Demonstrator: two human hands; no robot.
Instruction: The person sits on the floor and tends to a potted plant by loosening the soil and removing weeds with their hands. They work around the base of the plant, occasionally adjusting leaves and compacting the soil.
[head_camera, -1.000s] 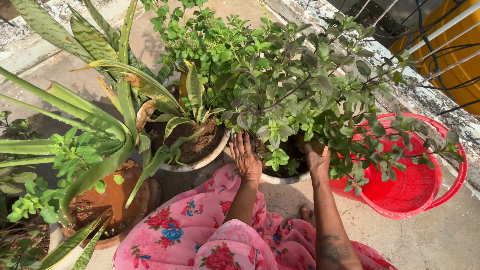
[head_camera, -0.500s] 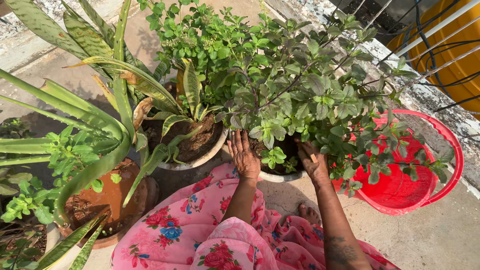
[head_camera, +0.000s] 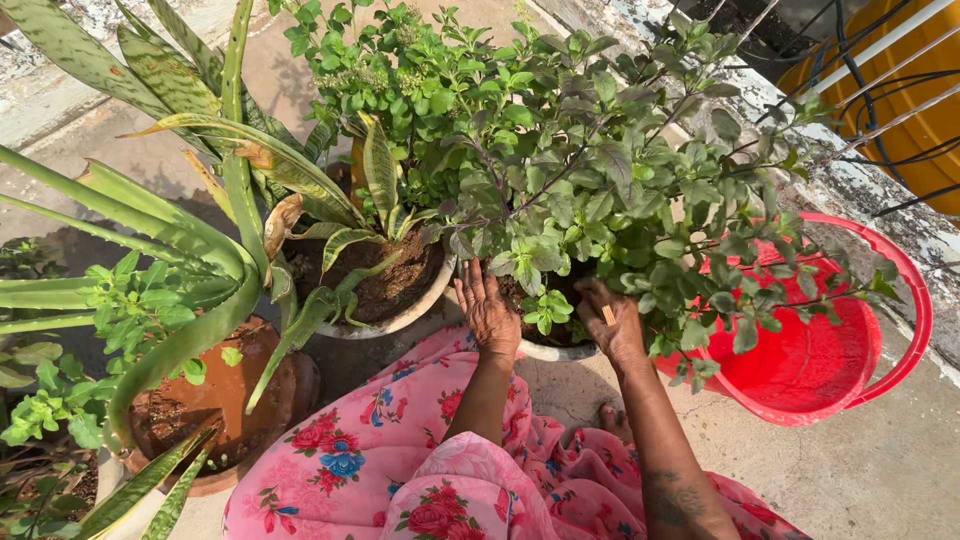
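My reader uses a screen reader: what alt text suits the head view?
Seen from above, a person's left hand and right hand rest on the rim of a white pot holding a leafy green plant. A red bucket stands to the right, aloe and snake plants left.

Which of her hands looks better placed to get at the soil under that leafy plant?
Probably the right hand: it already reaches over the rim of the white pot into the dark soil under the leaves. The left hand lies flat at the pot's near edge.
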